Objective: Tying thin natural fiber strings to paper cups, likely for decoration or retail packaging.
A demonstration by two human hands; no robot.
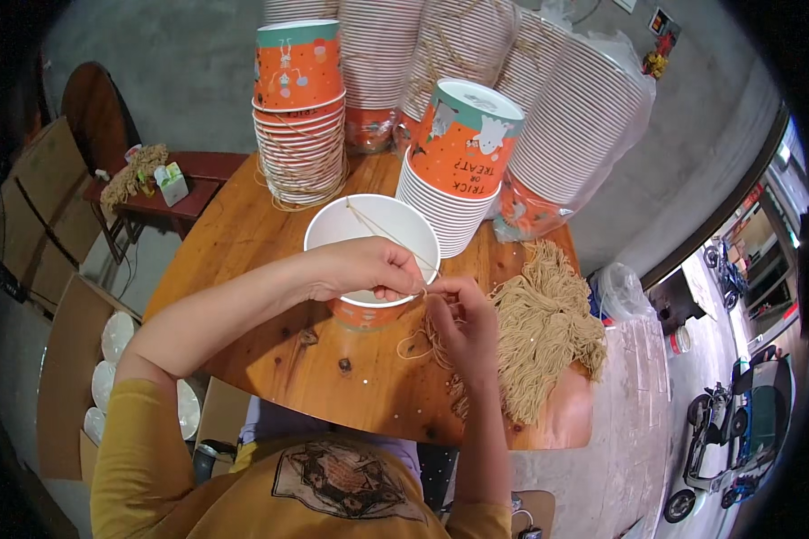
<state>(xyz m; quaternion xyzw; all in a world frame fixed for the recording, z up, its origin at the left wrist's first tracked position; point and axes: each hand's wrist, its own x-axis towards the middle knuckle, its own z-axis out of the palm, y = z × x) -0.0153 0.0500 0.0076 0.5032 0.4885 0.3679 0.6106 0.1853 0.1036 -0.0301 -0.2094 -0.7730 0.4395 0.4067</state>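
A white-lined paper bucket (368, 216) with an orange outside stands upright on the wooden table, its mouth facing up. My left hand (377, 268) reaches across its rim, thumb and fingers pinched on a thin tan string. Just to the right, my right hand (464, 316) is closed in a pinch on the same string, its fingertips almost meeting the left ones. From the hands the string (377, 229) runs over the bucket's mouth, and a loose loop hangs under them. Right of my right hand lies a large heap of tan strings (546, 337).
Behind stand a string-wrapped bucket stack (298, 148), an upside-down bucket stack (449, 202) and several plastic-wrapped stacks (575, 117). At left are a red bench (189, 193) with more string and a cardboard box (67, 377) holding white round pieces. Motorbikes (715, 431) are at right.
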